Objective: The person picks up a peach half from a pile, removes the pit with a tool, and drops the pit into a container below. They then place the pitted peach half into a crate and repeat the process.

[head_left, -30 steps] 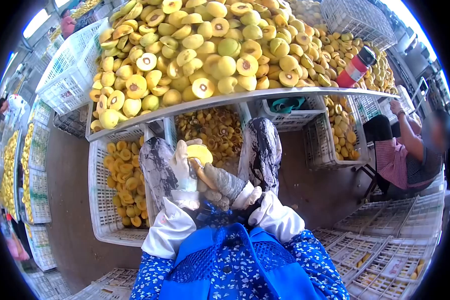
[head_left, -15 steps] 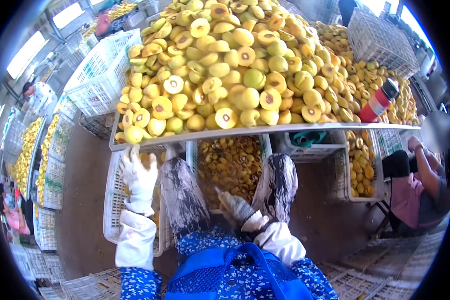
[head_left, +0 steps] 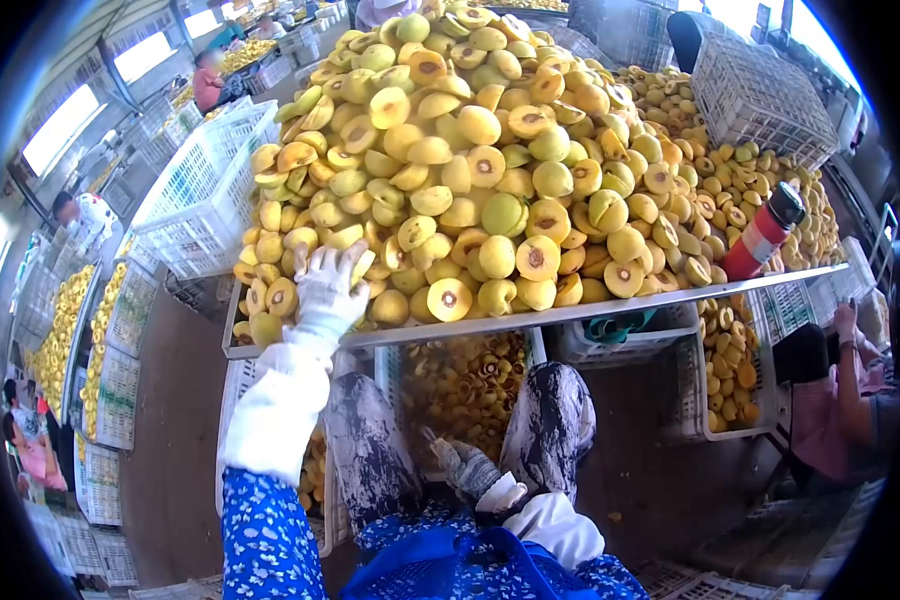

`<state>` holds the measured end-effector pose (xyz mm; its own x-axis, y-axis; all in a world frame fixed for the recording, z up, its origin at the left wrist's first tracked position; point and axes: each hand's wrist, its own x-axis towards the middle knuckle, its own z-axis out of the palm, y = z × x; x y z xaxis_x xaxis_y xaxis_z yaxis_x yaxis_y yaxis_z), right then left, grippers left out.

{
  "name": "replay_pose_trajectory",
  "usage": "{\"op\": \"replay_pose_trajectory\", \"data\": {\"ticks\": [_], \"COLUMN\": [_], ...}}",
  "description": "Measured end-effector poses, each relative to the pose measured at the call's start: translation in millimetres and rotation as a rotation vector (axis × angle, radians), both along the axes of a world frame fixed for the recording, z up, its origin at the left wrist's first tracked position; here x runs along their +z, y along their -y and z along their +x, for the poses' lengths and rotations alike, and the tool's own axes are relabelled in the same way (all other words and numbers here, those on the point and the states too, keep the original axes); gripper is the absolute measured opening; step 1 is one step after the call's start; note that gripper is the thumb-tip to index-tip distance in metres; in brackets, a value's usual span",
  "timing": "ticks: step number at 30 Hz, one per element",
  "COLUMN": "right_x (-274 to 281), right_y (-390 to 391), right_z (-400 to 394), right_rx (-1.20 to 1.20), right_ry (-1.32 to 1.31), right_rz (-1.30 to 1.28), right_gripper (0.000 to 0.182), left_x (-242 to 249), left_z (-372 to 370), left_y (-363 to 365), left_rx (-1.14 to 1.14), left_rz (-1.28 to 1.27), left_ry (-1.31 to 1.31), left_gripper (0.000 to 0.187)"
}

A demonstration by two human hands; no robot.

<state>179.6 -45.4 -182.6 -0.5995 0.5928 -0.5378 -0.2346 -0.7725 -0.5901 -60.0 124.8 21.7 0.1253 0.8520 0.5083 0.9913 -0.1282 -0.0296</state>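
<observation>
My left hand, in a whitish glove, reaches onto the front left of a heap of halved yellow fruit, which look like peaches or apricots. Its fingers are apart and touch the fruit; one piece shows beside them, and I cannot see a firm hold. Low between my knees, my right hand, in a grey stained glove, is closed round a small tool with a thin metal tip. Most of that tool is hidden in the fist. Below the table edge, a crate holds brown and yellow fruit scraps.
A metal rim edges the table. On the fruit lies a red bottle with a black cap. White crates stand at the left and back right. Another person sits at the right.
My left hand has risen from over the crate by my left knee, forward and right onto the fruit heap. My right hand stays low with the tool, shifted slightly. The view has tilted a little.
</observation>
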Motion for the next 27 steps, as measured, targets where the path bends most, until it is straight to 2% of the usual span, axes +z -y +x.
{"op": "replay_pose_trajectory", "data": {"ticks": [2,3,4,6,8,11,12,13,17,20,23,24,27], "right_x": [2.2,28.5,52.7,92.4,107.7,126.3,138.8,152.9,171.5,171.1,143.5,136.1,134.3], "right_y": [14.5,11.5,4.3,-2.3,-4.7,-3.7,-2.0,0.7,3.6,5.3,5.2,6.5,16.4], "right_z": [-7.5,-2.9,3.5,13.4,14.2,19.1,20.4,20.7,21.0,20.2,14.7,12.9,10.0], "right_rx": [-0.199,-0.171,-0.139,-0.184,-0.244,-0.216,-0.197,-0.182,-0.019,0.048,0.012,-0.004,0.009], "right_ry": [-0.028,0.149,0.329,0.318,0.399,0.661,0.765,0.828,1.121,1.184,1.128,1.099,1.083], "right_rz": [0.242,0.409,0.576,0.775,0.972,1.234,1.318,1.278,1.292,1.272,1.274,1.279,1.498], "right_gripper": [0.023,0.017,0.013,0.014,0.014,0.022,0.027,0.031,0.037,0.039,0.035,0.033,0.027], "left_x": [4.5,-12.0,-23.4,-37.6,-52.6,-44.1,-56.1,-63.6,-72.1,-66.4,-81.5,-82.6,-75.7], "left_z": [20.0,25.9,31.3,36.6,56.2,88.5,87.8,89.1,102.5,107.6,105.6,106.2,112.6], "left_y": [29.4,35.2,43.3,72.4,96.3,130.6,132.3,135.0,149.8,159.1,155.8,156.7,163.2], "left_rx": [-0.131,-0.199,-0.241,-0.237,-0.319,-0.369,-0.423,-0.477,-0.384,-0.43,-0.447,-0.461,-0.502], "left_rz": [0.128,0.047,0.009,-0.218,-0.305,-0.333,-0.403,-0.468,-0.327,-0.2,-0.2,-0.233,-0.287], "left_ry": [0.416,0.993,1.404,2.005,2.342,2.295,2.317,2.337,2.166,1.877,1.844,1.957,2.231], "left_gripper": [0.049,0.039,0.026,0.027,0.04,0.05,0.052,0.054,0.051,0.049,0.047,0.046,0.044]}}
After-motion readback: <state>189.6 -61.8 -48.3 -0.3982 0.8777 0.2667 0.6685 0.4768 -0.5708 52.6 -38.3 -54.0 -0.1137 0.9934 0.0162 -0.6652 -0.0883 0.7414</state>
